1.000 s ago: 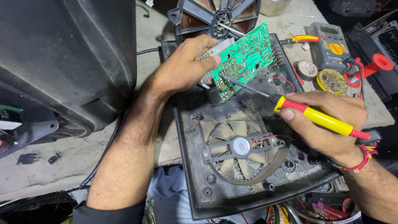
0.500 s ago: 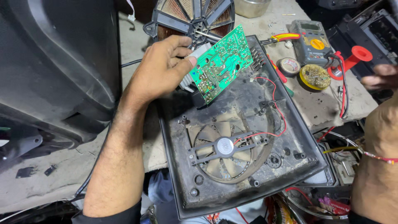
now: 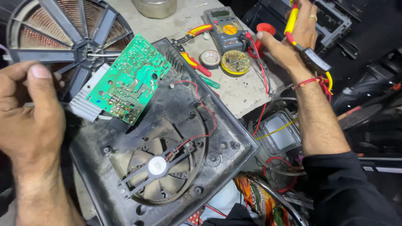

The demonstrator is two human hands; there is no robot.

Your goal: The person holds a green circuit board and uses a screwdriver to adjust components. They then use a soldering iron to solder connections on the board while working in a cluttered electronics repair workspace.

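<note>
Your right hand [image 3: 293, 42] has swung up and away from the green circuit board [image 3: 130, 81], carrying the yellow-handled soldering iron [image 3: 292, 19] out past the far edge of the tabletop [image 3: 247, 90], where a second ago its tip rested against the board. That hand's grip is closed around the iron, which stands nearly upright above the red-and-black clutter at the back. Your left hand [image 3: 31, 113] has shifted toward the near left of the view, thumb pressed to curled fingers beside the ribbed grey heat sink [image 3: 86, 102] fixed to the board's edge; whether it pinches the sink or a lead is hidden, so you cannot tell what that grip holds. The board now lies tilted, copper side up, across the upper left corner of the black appliance base [image 3: 167, 146], apart from the iron and partly over the copper coil disc [image 3: 67, 33]. The fan [image 3: 157, 167] sits exposed in the base with its red wire [image 3: 205, 113] looping up toward the board. Judging by the gap, the soldering contact is broken for now. A multimeter [image 3: 224, 27], tape roll [image 3: 210, 57], tin of brass wool [image 3: 235, 62] and red-handled pliers [image 3: 194, 62] lie on the tabletop between your hands.
</note>
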